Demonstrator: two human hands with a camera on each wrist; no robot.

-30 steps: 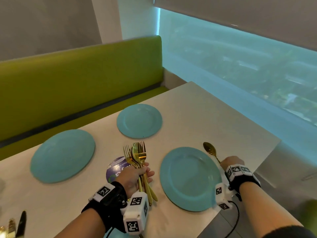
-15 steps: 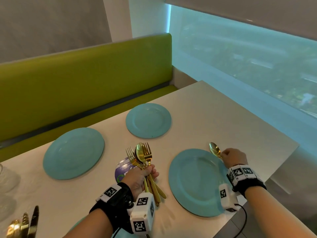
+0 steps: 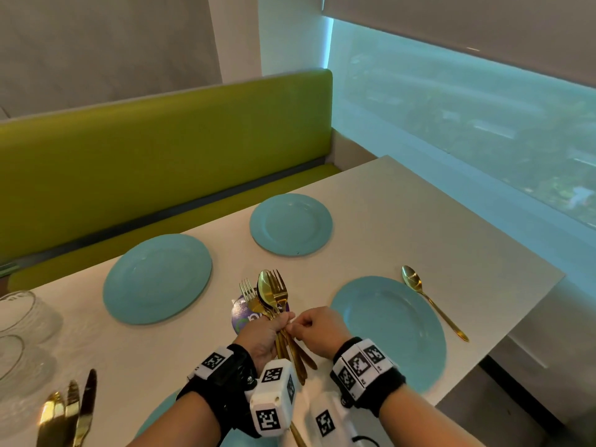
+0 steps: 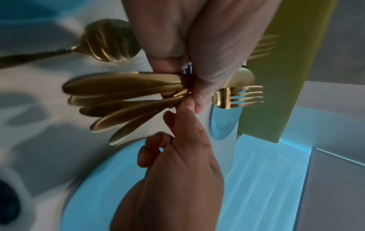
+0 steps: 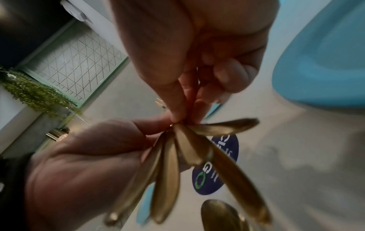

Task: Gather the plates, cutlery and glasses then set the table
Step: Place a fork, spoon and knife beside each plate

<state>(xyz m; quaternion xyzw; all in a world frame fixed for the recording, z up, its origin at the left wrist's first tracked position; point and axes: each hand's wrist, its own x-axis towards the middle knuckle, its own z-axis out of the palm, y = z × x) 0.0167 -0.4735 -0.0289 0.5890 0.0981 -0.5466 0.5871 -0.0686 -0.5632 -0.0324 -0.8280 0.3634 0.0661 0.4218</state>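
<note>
The left hand [image 3: 263, 337] is gripping the bundle of gold cutlery [image 3: 274, 304] in a closed fist; fork tines and a spoon bowl are projecting beyond the fingers [image 4: 199, 100], and the handles are fanning out behind the palm. The right hand [image 3: 317, 332] is meeting the bundle just beside the left fingertips, its thumb and forefinger [image 5: 175, 100] pinching one handle at the point where the handles are converging, with the remaining fingers curled. Right of both hands, the near plate [image 3: 396, 330] is lying on the table [image 3: 403, 221], with a single gold spoon [image 3: 429, 301] lying just beyond the plate's right rim, well apart from the fingers.
</note>
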